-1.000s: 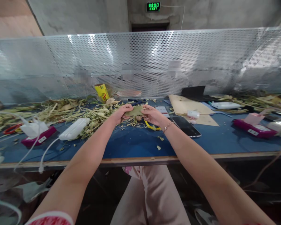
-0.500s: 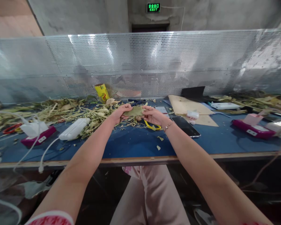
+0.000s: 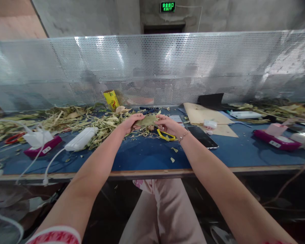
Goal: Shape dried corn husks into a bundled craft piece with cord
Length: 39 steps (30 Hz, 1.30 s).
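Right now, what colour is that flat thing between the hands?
The flat thing is dull green, best seen in the head view.

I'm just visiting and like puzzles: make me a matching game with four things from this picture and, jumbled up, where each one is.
Things
1. Green leaf-like strip
2. Phone
3. Yellow tube
4. Exit sign

Places
A. On the blue tabletop, beside the right wrist
B. Glowing above the top edge of the perforated barrier
C. Held between the left hand and the right hand
D. Near the foot of the barrier, beside dry plant scraps

Right pairs: 1-C, 2-A, 3-D, 4-B
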### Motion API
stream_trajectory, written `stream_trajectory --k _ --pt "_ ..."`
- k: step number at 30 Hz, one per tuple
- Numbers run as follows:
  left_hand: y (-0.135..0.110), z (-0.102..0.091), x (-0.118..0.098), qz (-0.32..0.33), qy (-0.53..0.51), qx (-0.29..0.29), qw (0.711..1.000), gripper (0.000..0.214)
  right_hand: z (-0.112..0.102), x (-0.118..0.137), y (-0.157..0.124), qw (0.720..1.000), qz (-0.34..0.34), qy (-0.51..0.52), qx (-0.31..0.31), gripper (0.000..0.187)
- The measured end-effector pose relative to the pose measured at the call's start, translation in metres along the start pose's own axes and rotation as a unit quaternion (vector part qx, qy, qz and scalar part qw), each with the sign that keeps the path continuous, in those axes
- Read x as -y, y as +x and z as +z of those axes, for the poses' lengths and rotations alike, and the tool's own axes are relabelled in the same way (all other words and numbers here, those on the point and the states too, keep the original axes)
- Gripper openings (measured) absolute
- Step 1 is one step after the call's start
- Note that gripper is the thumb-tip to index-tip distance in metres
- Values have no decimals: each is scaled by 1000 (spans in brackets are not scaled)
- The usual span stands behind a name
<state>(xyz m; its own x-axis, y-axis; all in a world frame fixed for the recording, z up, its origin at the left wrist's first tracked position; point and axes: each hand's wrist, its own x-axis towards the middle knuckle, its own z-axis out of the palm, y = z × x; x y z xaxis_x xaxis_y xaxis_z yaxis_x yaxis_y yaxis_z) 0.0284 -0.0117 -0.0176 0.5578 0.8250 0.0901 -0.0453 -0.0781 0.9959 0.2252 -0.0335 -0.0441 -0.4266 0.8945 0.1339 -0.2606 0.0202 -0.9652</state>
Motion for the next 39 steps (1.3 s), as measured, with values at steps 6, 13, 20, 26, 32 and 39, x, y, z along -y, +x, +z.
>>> stream_trajectory --k 6,13,20,26,32,39 --pt "-2 -4 -4 -14 12 7 1000 16 2 6 -3 998 -28 40 27 31" --pt "2 -13 -5 34 352 -35 935 17 -9 3 -1 939 -148 -307 -48 20" --pt "4 -7 0 268 642 -145 703 3 -17 4 0 781 -305 -526 -144 11" --pt "-5 0 -2 362 674 -186 617 20 -18 7 -1 769 -368 -475 -221 17" --pt "-7 5 0 353 640 -160 664 23 -15 13 -3 808 -359 -366 -291 15" --pt "5 14 11 274 533 -74 797 16 -13 9 0 838 -369 -288 -281 18"
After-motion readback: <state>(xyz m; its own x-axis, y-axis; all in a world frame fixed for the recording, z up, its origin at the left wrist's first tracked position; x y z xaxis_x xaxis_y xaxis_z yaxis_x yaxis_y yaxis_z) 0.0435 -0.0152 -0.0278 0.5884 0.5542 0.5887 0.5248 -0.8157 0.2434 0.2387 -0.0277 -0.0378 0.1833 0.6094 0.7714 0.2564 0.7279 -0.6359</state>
